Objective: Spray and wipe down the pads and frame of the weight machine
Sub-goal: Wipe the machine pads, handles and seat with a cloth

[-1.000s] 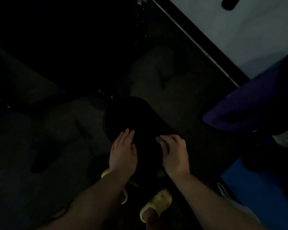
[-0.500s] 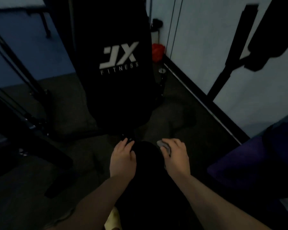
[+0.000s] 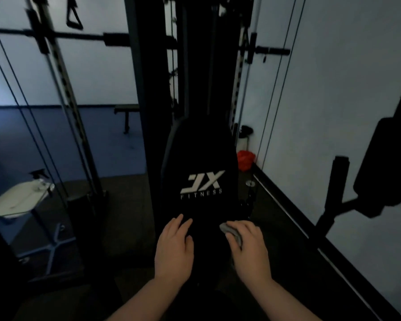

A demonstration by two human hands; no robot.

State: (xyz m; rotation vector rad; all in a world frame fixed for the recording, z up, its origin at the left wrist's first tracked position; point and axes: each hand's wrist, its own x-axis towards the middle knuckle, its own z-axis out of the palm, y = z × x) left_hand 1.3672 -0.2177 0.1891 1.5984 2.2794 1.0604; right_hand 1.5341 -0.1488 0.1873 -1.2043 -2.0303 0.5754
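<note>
The black back pad [image 3: 199, 158] of the weight machine stands upright ahead of me, with a white "JX FITNESS" logo on it. My left hand [image 3: 174, 249] lies flat, fingers apart, on the dark seat pad at the base of the back pad. My right hand [image 3: 248, 246] rests on the right edge of the same pad, its fingers closed on a small grey cloth [image 3: 232, 232]. The machine's black upright frame [image 3: 153, 77] rises behind the back pad. A spray bottle [image 3: 41, 179] stands on a small glass table [image 3: 14, 202] at the left.
Cables [image 3: 28, 107] and a perforated upright run down the left side. A white wall with a black skirting board [image 3: 310, 228] is on the right, where a padded arm [image 3: 380, 170] juts out. A red object [image 3: 245, 159] and a white canister lie in the corner.
The view has swung up from the floor and seat to the back pad and frame. Both hands stay on the pad, the right one still holding the cloth.
</note>
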